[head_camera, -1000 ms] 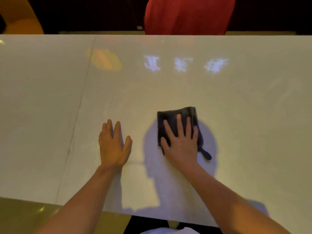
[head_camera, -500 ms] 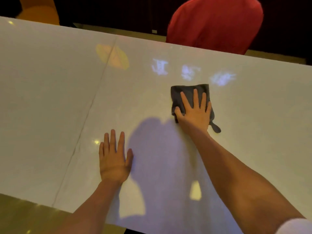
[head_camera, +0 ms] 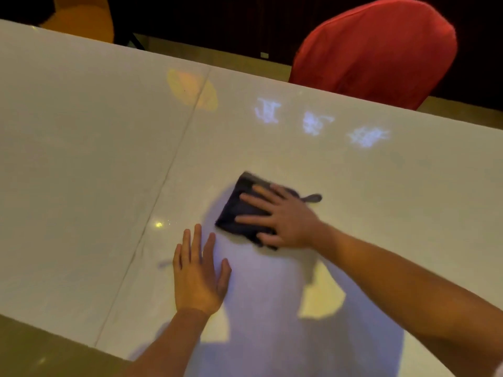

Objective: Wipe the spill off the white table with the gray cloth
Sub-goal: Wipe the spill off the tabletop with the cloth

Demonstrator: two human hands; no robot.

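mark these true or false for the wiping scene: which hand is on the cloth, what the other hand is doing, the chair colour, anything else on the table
1. The right hand lies flat on the gray cloth. True.
2. The left hand is gripping a corner of the cloth. False: it rests palm down on the bare white table, apart from the cloth.
3. A red chair stands at the far side of the table. True.
4. The cloth is bunched into a ball. False: it lies folded flat, with a small loop sticking out at its right edge.
5. A cup stands beside the cloth. False: only the cloth and the hands are on the table, plus light reflections.
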